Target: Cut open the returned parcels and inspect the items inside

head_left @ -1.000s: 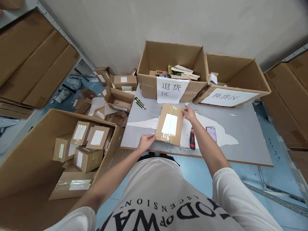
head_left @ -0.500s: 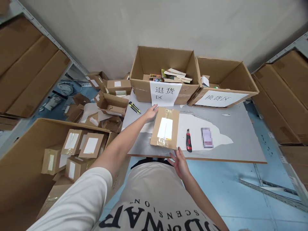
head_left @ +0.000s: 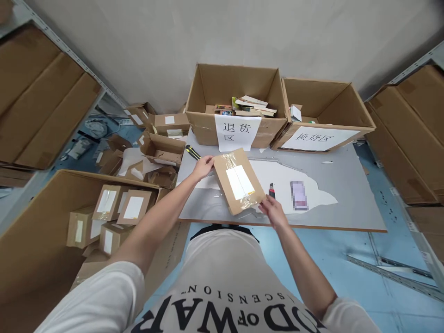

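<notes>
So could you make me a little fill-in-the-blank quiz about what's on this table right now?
1. Both hands hold a flat cardboard parcel: the left hand at its far corner, the right hand at its ____ corner.
2. The parcel's label is coloured ____.
3. The red-handled knife lies between the parcel and the ____.
4. Behind the parcel, at the table's far edge, stand ____ big open boxes with paper signs.

Missing words: near; white; phone; two
</notes>
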Tool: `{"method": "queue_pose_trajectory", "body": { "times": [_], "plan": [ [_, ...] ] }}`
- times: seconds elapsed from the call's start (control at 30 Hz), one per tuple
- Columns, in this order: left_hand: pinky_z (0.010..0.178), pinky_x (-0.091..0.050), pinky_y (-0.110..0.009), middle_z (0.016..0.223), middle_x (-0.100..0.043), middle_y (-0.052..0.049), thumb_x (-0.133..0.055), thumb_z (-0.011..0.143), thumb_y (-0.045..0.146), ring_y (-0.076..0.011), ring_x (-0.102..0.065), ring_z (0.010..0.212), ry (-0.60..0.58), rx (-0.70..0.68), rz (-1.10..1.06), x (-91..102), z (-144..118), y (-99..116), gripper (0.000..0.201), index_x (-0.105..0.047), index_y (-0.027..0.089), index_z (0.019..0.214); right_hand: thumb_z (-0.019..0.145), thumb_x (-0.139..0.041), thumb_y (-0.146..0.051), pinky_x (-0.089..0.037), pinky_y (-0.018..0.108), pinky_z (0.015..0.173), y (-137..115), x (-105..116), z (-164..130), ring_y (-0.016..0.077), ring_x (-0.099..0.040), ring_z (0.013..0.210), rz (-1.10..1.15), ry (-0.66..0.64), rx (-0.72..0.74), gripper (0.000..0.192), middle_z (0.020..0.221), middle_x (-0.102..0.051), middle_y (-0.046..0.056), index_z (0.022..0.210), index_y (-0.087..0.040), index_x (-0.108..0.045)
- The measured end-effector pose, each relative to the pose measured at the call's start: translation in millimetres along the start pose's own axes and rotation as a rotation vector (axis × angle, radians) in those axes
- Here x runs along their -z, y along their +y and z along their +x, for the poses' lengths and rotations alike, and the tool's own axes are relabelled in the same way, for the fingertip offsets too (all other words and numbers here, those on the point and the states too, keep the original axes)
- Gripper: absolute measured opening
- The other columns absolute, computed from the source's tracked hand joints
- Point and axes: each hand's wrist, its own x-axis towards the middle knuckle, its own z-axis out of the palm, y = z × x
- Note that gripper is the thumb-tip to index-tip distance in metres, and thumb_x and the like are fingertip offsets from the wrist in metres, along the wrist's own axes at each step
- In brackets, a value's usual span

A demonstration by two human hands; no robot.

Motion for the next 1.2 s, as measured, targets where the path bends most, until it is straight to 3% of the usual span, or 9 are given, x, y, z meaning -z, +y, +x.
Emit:
{"method": "queue_pose_trajectory", "body": {
  "times": [0.13,0.3,0.53,0.63,0.73,0.87,1.0,1.1,1.2],
  "plan": [
    [0.081,-0.055,-0.035,0.09,-0.069,-0.006,-0.071,0.068,0.045,-0.0177,-0.066,0.084,0.158,-0.012,-0.084,14.5,-51.7,-18.9,0.041,-0.064,0.015,0.095,0.073,-0.069,-0.041,-0.057,0.03,0.073,-45.9,10.4,57.4,0.0172,-0.065,0.084,-0.369,0.004,0.15,0.04,0.098,-0.07,0.005,0.105,-0.017,-0.067],
    [0.08,-0.055,-0.036,0.091,-0.072,-0.01,-0.073,0.064,0.051,-0.0201,-0.069,0.083,0.302,0.045,-0.152,-5.2,-114.0,-60.9,0.053,-0.063,0.014,0.101,0.078,-0.06,-0.041,-0.053,0.03,0.075,-92.8,-4.9,118.1,0.0191,-0.066,0.082,-0.932,-0.046,0.306,0.032,0.084,-0.072,0.003,0.096,-0.017,-0.072],
    [0.08,-0.056,-0.038,0.088,-0.073,-0.012,-0.073,0.064,0.053,-0.0214,-0.07,0.079,0.385,0.123,-0.232,-26.7,-153.6,-88.2,0.056,-0.062,0.012,0.101,0.08,-0.056,-0.039,-0.047,0.035,0.086,-106.0,-42.1,144.0,0.0253,-0.064,0.099,-1.292,0.003,0.453,0.03,0.094,-0.073,0.006,0.096,-0.02,-0.073],
    [0.081,-0.055,-0.039,0.091,-0.073,-0.013,-0.071,0.068,0.051,-0.0232,-0.07,0.082,0.372,0.12,-0.114,-22.3,-153.6,-82.3,0.052,-0.063,0.012,0.101,0.082,-0.054,-0.042,-0.048,0.035,0.085,-95.9,-28.3,148.6,0.0235,-0.066,0.094,-1.15,-0.05,0.445,0.041,0.099,-0.072,0.008,0.112,-0.017,-0.067],
    [0.089,-0.052,-0.04,0.1,-0.071,-0.014,-0.067,0.072,0.047,-0.0257,-0.067,0.098,0.384,0.068,0.08,-17.1,-152.6,-75.0,0.046,-0.064,0.013,0.103,0.089,-0.043,-0.043,-0.049,0.036,0.086,-65.9,8.4,144.4,0.0215,-0.067,0.091,-0.98,0.003,0.373,0.053,0.104,-0.07,0.011,0.13,-0.012,-0.053],
    [0.093,-0.05,-0.041,0.132,-0.056,-0.015,-0.065,0.076,0.039,-0.0282,-0.058,0.115,0.423,-0.018,0.371,-14.5,-147.4,-62.7,0.053,-0.056,0.018,0.124,0.084,-0.051,-0.046,-0.043,0.043,0.095,2.1,56.1,119.5,0.0316,-0.055,0.116,-1.292,0.206,0.15,0.061,0.123,-0.058,0.02,0.134,-0.012,-0.046],
    [0.101,-0.043,-0.045,0.15,-0.032,-0.018,-0.062,0.078,0.04,-0.0311,-0.042,0.132,0.296,-0.175,0.587,-16.2,-130.7,-44.9,0.067,-0.042,0.015,0.137,0.072,-0.066,-0.043,-0.044,0.048,0.094,53.2,68.3,101.0,0.0367,-0.04,0.128,-1.405,0.263,0.021,0.085,0.14,-0.04,0.02,0.144,-0.018,-0.028],
    [0.11,-0.03,-0.049,0.154,-0.02,-0.022,-0.067,0.071,0.054,-0.0339,-0.022,0.142,0.171,-0.29,0.8,-20.7,-117.1,-31.9,0.089,-0.034,0.012,0.142,0.075,-0.06,-0.034,-0.045,0.046,0.093,56.6,65.6,104.0,0.0346,-0.05,0.118,-1.331,0.249,0.013,0.075,0.13,-0.047,0.02,0.142,-0.016,-0.033],
    [0.112,-0.018,-0.057,0.155,-0.012,-0.023,-0.069,0.058,0.068,-0.0392,-0.011,0.143,0.057,-0.331,1.016,-28.3,-110.5,-23.2,0.109,-0.031,0.012,0.143,0.082,-0.047,-0.031,-0.048,0.041,0.088,37.6,65.5,108.9,0.0262,-0.06,0.099,-1.11,0.142,0.126,0.062,0.112,-0.059,0.015,0.142,-0.016,-0.036]
  ]
}}
